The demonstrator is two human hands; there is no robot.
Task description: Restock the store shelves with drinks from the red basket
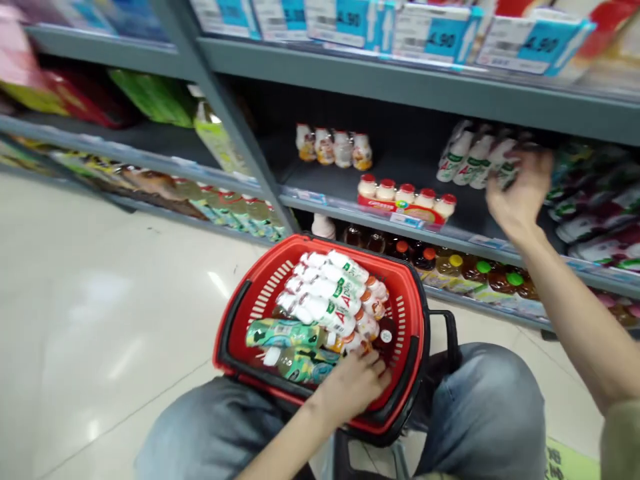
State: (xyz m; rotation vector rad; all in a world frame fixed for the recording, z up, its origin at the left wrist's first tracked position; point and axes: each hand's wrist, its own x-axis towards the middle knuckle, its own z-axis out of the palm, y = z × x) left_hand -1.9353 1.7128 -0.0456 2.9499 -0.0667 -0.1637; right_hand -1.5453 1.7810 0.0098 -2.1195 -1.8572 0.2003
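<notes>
My right hand (523,187) reaches onto the shelf, its fingers curled around the right end of a pack of white drink bottles (467,157) with green labels. The hand is slightly blurred. Lower down, my left hand (357,380) is inside the red shopping basket (235,313), fingers bent down beside small orange-and-white bottles (373,303); what they grip is hidden. White bottles (325,287) with red and green lettering lie stacked in the basket. Two green-labelled bottles (285,333) lie nearest me, and a dark bottle (387,333) is at the right.
Small bottles (334,147) stand on the shelf's left, and a red-capped pack (406,197) sits at its front edge. Purple-and-white packs (605,207) are piled right. Dark drinks with coloured caps (483,268) fill the bottom shelf. My knees (493,407) flank the basket.
</notes>
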